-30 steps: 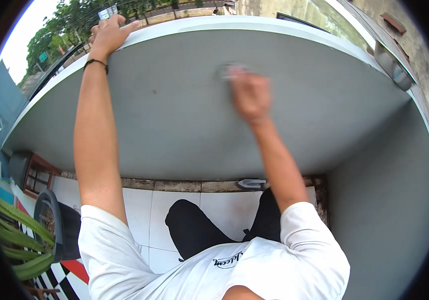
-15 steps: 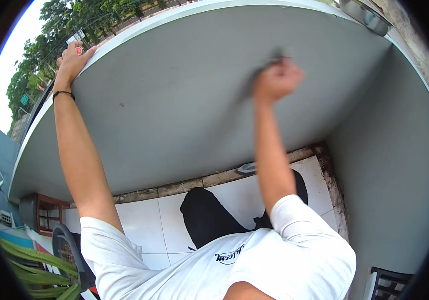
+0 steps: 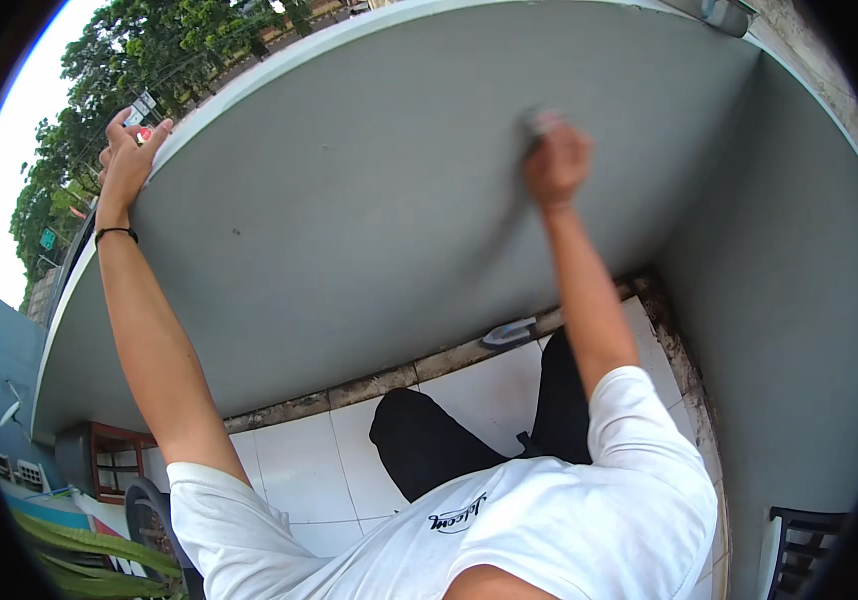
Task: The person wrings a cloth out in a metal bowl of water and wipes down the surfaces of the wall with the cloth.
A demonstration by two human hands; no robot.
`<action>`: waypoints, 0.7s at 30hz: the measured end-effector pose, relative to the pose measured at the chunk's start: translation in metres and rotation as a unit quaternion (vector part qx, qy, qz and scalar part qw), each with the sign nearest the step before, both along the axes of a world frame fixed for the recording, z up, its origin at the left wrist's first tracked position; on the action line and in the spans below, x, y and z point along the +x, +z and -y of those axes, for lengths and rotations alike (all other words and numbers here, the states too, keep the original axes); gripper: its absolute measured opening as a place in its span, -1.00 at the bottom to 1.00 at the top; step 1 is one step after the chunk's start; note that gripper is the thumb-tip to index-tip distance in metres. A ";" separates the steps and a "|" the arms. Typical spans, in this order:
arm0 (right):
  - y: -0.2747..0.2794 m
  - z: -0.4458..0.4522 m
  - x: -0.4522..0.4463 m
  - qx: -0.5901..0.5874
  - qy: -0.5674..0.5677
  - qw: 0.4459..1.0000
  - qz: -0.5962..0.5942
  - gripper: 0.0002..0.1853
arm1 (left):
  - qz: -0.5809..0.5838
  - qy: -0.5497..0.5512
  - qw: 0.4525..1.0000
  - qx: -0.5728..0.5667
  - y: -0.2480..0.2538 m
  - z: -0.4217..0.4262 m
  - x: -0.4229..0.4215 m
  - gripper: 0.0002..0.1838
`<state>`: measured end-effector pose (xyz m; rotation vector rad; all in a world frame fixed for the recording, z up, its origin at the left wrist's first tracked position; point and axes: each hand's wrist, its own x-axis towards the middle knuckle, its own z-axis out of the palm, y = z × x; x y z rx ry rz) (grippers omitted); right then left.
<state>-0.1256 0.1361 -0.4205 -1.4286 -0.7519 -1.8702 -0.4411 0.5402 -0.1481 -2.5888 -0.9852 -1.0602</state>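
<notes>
My left hand (image 3: 129,155), with a dark band at the wrist, rests on the white top edge (image 3: 249,85) of the grey wall at the upper left, its fingers apart. Against the upper right part of the grey wall (image 3: 369,200) is my right hand (image 3: 559,160), blurred, its fingers closed round a small greyish object (image 3: 537,122) that I cannot make out. A small dark mark (image 3: 236,232) shows on the wall. At the foot of the wall lies a grey-blue tool with a flat base (image 3: 509,333).
A metal container (image 3: 726,16) sits on the ledge at the upper right. Lower left are a potted plant (image 3: 89,545) and a reddish-brown wooden frame (image 3: 117,462). A black slatted item (image 3: 804,550) stands lower right. Side wall (image 3: 789,290) bounds the right.
The view has shifted and tilted. My right hand has moved over the wall towards its right part, still closed round the small object. My left hand remains on the top edge.
</notes>
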 end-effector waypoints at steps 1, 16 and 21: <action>-0.008 0.029 0.036 0.049 -0.045 0.997 -0.032 -0.74 | -0.002 0.003 1.000 0.002 -0.001 -0.002 0.000 0.01; -0.063 -0.115 -0.179 -0.050 0.192 0.962 -0.186 -0.77 | -0.039 -0.039 0.997 0.061 0.003 -0.047 -0.004 0.06; -0.063 -0.076 -0.150 -0.125 0.197 0.965 -0.119 -0.72 | 0.039 -0.091 0.995 0.016 0.003 -0.040 -0.009 0.00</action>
